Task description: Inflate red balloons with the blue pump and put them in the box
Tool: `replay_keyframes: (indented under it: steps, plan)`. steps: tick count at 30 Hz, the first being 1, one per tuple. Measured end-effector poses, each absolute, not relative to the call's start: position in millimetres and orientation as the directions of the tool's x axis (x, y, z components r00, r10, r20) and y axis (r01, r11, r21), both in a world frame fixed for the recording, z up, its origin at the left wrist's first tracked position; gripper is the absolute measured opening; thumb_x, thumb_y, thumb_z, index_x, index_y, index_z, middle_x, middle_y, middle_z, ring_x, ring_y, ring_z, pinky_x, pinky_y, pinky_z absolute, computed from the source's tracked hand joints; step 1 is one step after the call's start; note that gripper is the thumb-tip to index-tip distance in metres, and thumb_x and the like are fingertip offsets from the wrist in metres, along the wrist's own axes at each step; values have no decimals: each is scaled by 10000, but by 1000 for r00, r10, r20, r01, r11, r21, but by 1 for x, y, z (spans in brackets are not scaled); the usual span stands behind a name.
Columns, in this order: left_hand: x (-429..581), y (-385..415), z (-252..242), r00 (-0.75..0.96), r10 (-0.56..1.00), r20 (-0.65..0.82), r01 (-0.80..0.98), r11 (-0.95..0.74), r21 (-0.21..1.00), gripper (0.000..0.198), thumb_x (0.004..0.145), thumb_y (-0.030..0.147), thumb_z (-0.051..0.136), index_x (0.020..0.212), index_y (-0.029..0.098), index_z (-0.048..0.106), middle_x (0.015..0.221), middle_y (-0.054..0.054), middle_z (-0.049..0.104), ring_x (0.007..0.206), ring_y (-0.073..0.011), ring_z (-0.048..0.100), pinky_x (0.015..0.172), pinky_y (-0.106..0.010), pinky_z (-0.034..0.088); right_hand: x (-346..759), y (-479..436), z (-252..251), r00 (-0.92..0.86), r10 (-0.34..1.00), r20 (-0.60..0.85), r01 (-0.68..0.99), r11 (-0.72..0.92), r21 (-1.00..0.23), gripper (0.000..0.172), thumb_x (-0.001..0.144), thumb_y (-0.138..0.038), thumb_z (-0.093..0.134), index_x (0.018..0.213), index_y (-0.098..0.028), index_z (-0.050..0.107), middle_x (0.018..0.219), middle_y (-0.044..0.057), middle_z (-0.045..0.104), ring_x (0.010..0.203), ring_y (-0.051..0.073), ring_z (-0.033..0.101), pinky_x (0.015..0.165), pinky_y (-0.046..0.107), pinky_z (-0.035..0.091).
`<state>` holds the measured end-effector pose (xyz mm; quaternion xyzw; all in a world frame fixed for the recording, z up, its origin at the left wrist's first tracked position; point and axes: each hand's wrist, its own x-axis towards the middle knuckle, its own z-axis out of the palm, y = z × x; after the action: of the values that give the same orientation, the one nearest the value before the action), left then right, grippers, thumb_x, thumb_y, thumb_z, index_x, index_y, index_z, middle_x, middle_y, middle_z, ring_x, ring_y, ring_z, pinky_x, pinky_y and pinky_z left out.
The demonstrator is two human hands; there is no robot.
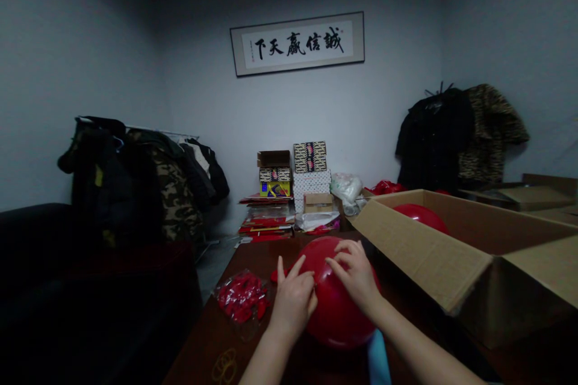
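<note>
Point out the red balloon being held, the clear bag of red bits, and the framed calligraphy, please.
Red balloon (336,319): head view, on its lower front.
Clear bag of red bits (241,298): head view, on the middle of the bag.
Framed calligraphy (297,43): head view, on the centre of the inscription.

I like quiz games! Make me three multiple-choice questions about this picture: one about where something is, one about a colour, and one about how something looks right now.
1. Where is the second balloon?
A) In the cardboard box
B) Hanging on the wall
C) On the floor

2. What colour is the balloon between the hands?
A) Green
B) Red
C) White

3. What is that balloon like?
A) Flat
B) Torn into pieces
C) Blown up round

Answers:
1: A, it sits inside the box's open flaps.
2: B, its skin shows red around the fingers.
3: C, it bulges round between the left hand and the right hand.
</note>
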<state>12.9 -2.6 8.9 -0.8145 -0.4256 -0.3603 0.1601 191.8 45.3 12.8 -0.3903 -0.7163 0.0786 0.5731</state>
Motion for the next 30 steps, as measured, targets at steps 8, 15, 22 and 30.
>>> replay_keyframes:
  steps: [8, 15, 22, 30]
  plan:
    - [17, -6, 13, 346, 603, 719, 836, -547, 56, 161, 721, 101, 533, 819, 216, 590, 987, -44, 686, 1231, -258, 426, 1072, -606, 11, 179, 53, 5, -61, 804, 592, 260, 586, -768, 380, 793, -547, 502, 682, -244, 703, 934, 50, 645, 960, 222, 561, 906, 400, 386]
    - [18, -11, 18, 328, 619, 713, 830, -550, 96, 186, 756, 116, 517, 868, 232, 608, 1008, -31, 684, 1236, -270, 415, 1046, -651, 32, 174, 54, 1, -280, 761, 584, 137, 634, -761, 390, 834, -556, 437, 933, -277, 691, 1125, 53, 626, 1108, 221, 522, 977, 431, 369]
    - [6, -11, 20, 282, 666, 691, 824, -536, 180, 147, 780, 151, 511, 829, 234, 623, 1069, -49, 662, 1232, -277, 411, 1023, -675, 51, 181, 50, 3, -355, 664, 658, 487, 732, -476, 421, 625, -532, 700, 1010, -373, 638, 1303, 45, 491, 1300, 348, 257, 974, 710, -4]
    - [2, -7, 26, 243, 724, 646, 803, -523, 285, 141, 772, 172, 519, 778, 245, 640, 1223, -32, 565, 1269, -264, 342, 1033, -645, 101, 175, 35, 12, -487, 443, 753, 602, 795, -78, 391, 694, -364, 676, 1076, -366, 590, 1340, 34, 430, 1302, 317, 250, 1009, 672, 16]
